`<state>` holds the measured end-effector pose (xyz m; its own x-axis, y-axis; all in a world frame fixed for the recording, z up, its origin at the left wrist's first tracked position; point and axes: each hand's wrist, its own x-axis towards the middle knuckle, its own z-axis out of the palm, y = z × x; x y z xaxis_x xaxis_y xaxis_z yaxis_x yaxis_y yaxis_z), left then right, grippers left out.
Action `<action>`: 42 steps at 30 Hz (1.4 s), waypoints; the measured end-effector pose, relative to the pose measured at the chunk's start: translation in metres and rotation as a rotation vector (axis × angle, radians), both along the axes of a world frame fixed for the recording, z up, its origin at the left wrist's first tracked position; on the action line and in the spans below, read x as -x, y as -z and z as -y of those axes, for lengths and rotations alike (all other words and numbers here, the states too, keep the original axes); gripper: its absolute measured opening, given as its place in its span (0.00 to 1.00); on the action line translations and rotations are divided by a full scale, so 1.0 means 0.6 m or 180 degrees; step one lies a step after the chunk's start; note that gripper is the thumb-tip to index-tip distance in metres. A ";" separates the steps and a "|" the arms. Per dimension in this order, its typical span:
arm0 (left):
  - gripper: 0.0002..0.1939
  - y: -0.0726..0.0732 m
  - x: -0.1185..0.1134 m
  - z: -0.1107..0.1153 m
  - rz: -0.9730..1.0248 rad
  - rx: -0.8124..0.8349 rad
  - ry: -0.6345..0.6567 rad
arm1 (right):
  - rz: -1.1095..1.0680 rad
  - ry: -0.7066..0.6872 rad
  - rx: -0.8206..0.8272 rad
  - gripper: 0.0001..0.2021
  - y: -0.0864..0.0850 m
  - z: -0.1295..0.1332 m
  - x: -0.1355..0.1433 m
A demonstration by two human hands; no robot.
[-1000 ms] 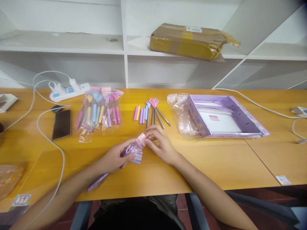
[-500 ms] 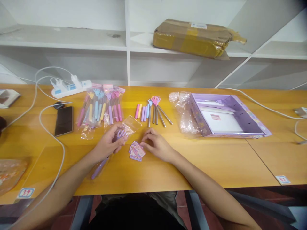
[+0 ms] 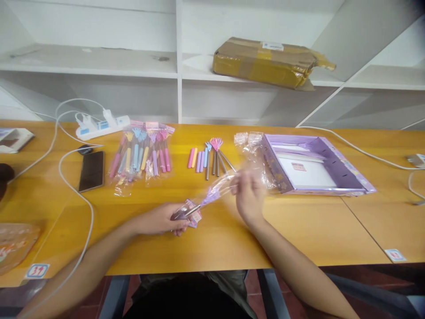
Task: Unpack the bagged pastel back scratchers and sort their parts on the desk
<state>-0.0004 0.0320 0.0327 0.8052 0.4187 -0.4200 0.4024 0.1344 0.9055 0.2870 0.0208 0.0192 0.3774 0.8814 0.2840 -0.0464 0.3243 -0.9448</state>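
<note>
mid-unwrap, just left of the purple box (image 3: pixel 318 166): left hand (image 3: pixel 159 219) gripping the lilac scratcher (image 3: pixel 199 204) by its metal stem, right hand (image 3: pixel 249 195) pinching the clear sleeve (image 3: pixel 232 179). probably needs a straight pull clear of the head.

right hand (image 3: pixel 249 197) blurred | clear bag (image 3: pixel 232 179) smeared | phone (image 3: pixel 91 170) unreadable

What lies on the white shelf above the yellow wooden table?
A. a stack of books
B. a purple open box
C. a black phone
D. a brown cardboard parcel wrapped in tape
D: the brown cardboard parcel wrapped in tape rests on the white shelf, while the purple open box and the black phone both lie down on the yellow wooden table; no books are in sight.
</note>
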 end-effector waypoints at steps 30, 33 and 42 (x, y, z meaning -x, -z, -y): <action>0.24 0.043 -0.005 -0.005 0.0610 -0.0277 -0.0823 | 0.4770 0.1278 0.2111 0.23 -0.022 -0.189 -0.220; 0.24 0.031 -0.006 -0.003 0.0579 -0.0718 -0.0878 | 0.4332 0.1213 0.1373 0.19 -0.041 -0.154 -0.189; 0.14 0.041 -0.018 0.030 0.0062 -0.3597 0.0101 | 0.1545 -0.2968 0.0654 0.13 -0.018 0.081 0.066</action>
<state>0.0107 0.0138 0.0083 0.8245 0.5296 0.1993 0.3755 -0.7755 0.5075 0.2471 -0.0278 0.0302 -0.5831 0.8116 0.0359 0.2017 0.1875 -0.9613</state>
